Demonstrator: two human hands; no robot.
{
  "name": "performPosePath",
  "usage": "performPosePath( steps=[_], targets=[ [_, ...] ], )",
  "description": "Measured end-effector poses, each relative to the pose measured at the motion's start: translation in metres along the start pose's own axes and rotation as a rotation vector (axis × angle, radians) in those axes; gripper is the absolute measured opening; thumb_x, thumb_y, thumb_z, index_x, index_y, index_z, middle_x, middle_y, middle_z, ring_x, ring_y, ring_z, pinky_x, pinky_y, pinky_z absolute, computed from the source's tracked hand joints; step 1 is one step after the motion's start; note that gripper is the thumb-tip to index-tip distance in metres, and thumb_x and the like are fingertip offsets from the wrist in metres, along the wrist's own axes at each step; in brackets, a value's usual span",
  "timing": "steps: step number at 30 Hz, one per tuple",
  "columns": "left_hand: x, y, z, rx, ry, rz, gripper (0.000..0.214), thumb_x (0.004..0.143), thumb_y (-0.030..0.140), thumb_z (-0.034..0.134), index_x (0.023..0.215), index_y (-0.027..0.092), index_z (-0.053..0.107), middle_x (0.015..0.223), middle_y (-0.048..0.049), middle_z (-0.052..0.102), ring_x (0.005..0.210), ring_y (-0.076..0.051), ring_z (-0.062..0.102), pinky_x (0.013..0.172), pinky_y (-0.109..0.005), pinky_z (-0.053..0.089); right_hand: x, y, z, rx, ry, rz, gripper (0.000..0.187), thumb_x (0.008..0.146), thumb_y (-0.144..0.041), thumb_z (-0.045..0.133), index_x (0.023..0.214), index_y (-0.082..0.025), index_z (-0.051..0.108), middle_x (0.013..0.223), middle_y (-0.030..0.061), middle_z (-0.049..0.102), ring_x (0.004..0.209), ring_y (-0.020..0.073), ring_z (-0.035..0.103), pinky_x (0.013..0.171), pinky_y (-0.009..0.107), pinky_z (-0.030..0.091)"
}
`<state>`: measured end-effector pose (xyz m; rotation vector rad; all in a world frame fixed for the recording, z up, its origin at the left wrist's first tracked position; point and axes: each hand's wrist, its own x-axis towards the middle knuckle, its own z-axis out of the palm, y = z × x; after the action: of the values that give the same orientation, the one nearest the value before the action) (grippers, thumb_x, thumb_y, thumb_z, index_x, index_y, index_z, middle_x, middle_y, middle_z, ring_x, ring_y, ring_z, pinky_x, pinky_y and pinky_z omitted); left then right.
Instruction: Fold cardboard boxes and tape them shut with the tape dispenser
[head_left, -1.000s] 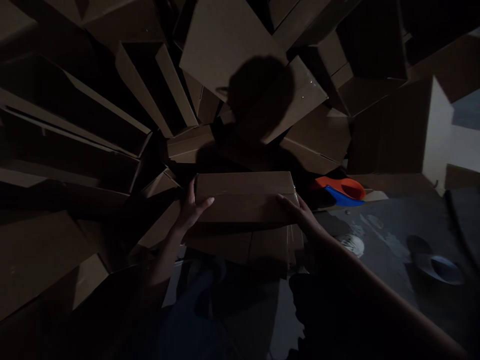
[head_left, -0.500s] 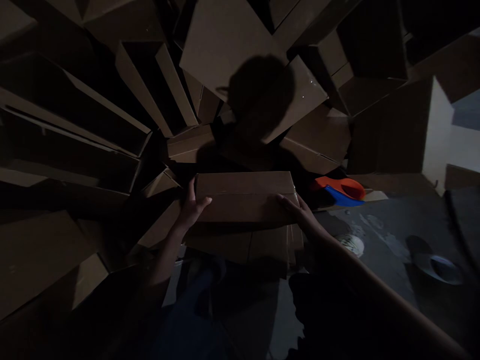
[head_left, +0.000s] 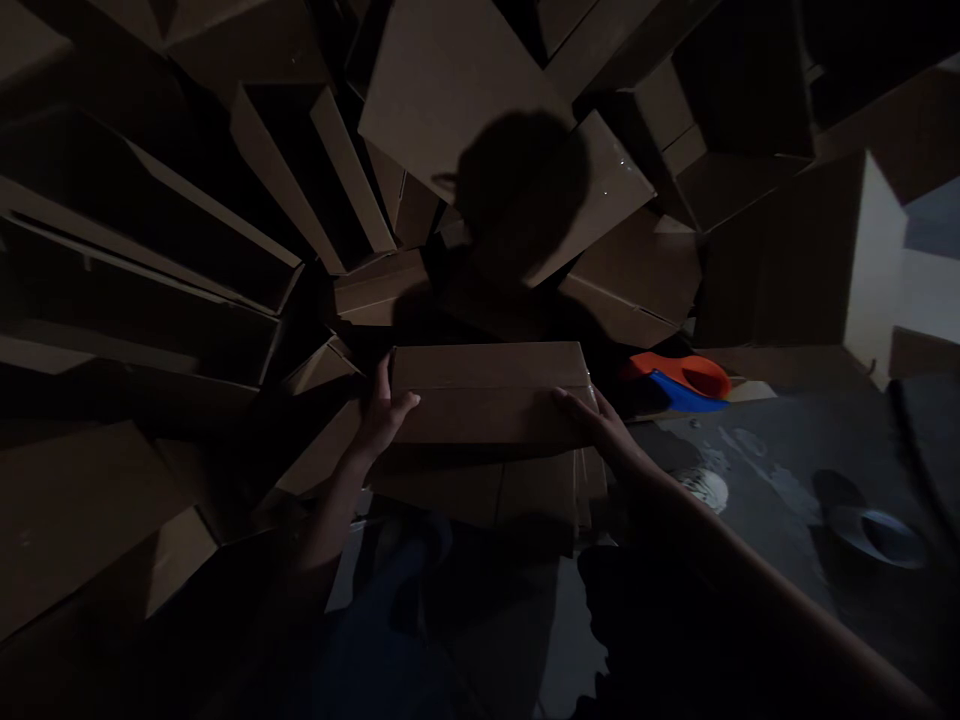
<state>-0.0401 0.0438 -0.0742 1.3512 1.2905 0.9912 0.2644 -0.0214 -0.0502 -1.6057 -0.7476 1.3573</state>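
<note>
In the head view, clamping a long rectangular brown cardboard box (head_left: 487, 392) by its left end in the left hand (head_left: 379, 420) and by its right end in the right hand (head_left: 606, 425). Held level at the centre, before heaped brown cardboard boxes (head_left: 454, 90), near a curved orange-and-blue object (head_left: 686, 390) to the right.

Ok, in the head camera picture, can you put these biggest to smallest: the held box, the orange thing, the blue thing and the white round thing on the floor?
1. Held box
2. Orange thing
3. Blue thing and white round thing: too alike to rank.
</note>
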Motion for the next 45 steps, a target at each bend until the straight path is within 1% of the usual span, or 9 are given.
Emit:
performPosePath(
  steps=[6,9,14,21,24,28,36,39,45],
  targets=[
    [0.0,-0.005,-0.003,-0.022,-0.032,0.006,0.084,0.083,0.036,0.058,0.159,0.024,0.025,0.155,-0.0112,0.047,0.143,-0.032,0.045,0.121,-0.051,0.032,0.003,0.003,0.0,-0.004,0.009,-0.016,0.065,0.072,-0.062,0.078,0.126,-0.027,0.064,0.122,0.0049,0.072,0.115,0.0305,0.068,0.095,0.039,0.06],
    [-0.002,-0.002,-0.003,-0.022,-0.023,0.024,0.082,0.085,0.04,0.062,0.158,0.025,0.028,0.159,-0.0105,0.042,0.145,-0.032,0.042,0.123,-0.05,0.029,0.003,0.004,0.0,0.015,0.003,-0.021,0.066,0.071,-0.06,0.08,0.126,-0.028,0.064,0.122,0.0041,0.073,0.115,0.0293,0.068,0.094,0.037,0.06],
    [-0.006,0.006,-0.002,-0.008,-0.019,-0.041,0.093,0.079,0.042,0.076,0.157,0.028,0.028,0.157,-0.0111,0.043,0.144,-0.032,0.043,0.122,-0.051,0.031,0.003,0.005,-0.001,0.027,-0.009,-0.021,0.066,0.071,-0.058,0.082,0.127,-0.028,0.064,0.123,0.0035,0.072,0.117,0.0292,0.067,0.096,0.037,0.058],
    [-0.005,0.013,-0.002,-0.001,0.0,-0.122,0.101,0.071,0.041,0.085,0.154,0.03,0.029,0.15,-0.0116,0.05,0.14,-0.033,0.048,0.117,-0.052,0.038,0.004,0.005,-0.002,0.005,-0.003,-0.019,0.063,0.072,-0.061,0.079,0.124,-0.028,0.065,0.124,0.0038,0.072,0.118,0.0293,0.067,0.099,0.038,0.058],
    [-0.005,0.022,-0.001,-0.015,-0.009,-0.164,0.102,0.07,0.04,0.086,0.153,0.029,0.028,0.147,-0.0129,0.052,0.135,-0.034,0.052,0.114,-0.054,0.04,0.004,0.005,-0.001,0.014,0.012,-0.007,0.064,0.071,-0.061,0.08,0.124,-0.028,0.065,0.123,0.0034,0.072,0.118,0.0302,0.067,0.099,0.039,0.058],
    [-0.005,0.029,0.001,0.002,-0.015,-0.154,0.105,0.067,0.039,0.087,0.152,0.027,0.027,0.148,-0.0147,0.05,0.136,-0.035,0.05,0.115,-0.054,0.039,0.003,0.003,-0.001,-0.005,-0.004,-0.027,0.063,0.074,-0.061,0.078,0.126,-0.029,0.064,0.125,0.0033,0.071,0.121,0.0308,0.066,0.102,0.041,0.057],
    [-0.001,0.025,0.001,-0.069,-0.038,-0.156,0.102,0.068,0.036,0.083,0.151,0.027,0.024,0.149,-0.015,0.048,0.139,-0.036,0.048,0.115,-0.054,0.039,0.0,0.001,0.0,0.005,0.007,0.012,0.065,0.073,-0.061,0.079,0.128,-0.029,0.063,0.124,0.0035,0.072,0.118,0.0291,0.067,0.098,0.038,0.058],
    [-0.001,0.025,0.0,-0.096,-0.04,-0.17,0.103,0.067,0.035,0.081,0.151,0.027,0.022,0.15,-0.0146,0.048,0.14,-0.037,0.047,0.115,-0.055,0.04,0.001,0.002,0.0,0.008,0.011,-0.003,0.064,0.072,-0.06,0.079,0.125,-0.028,0.064,0.122,0.0032,0.072,0.117,0.0291,0.068,0.098,0.038,0.059],
    [-0.004,0.029,-0.002,-0.086,-0.05,-0.218,0.101,0.069,0.034,0.079,0.152,0.028,0.023,0.146,-0.0133,0.052,0.137,-0.036,0.049,0.115,-0.056,0.039,0.002,0.002,0.0,0.001,0.017,-0.014,0.064,0.071,-0.061,0.08,0.124,-0.029,0.065,0.122,0.0034,0.073,0.117,0.0303,0.068,0.098,0.039,0.059]
  ],
)
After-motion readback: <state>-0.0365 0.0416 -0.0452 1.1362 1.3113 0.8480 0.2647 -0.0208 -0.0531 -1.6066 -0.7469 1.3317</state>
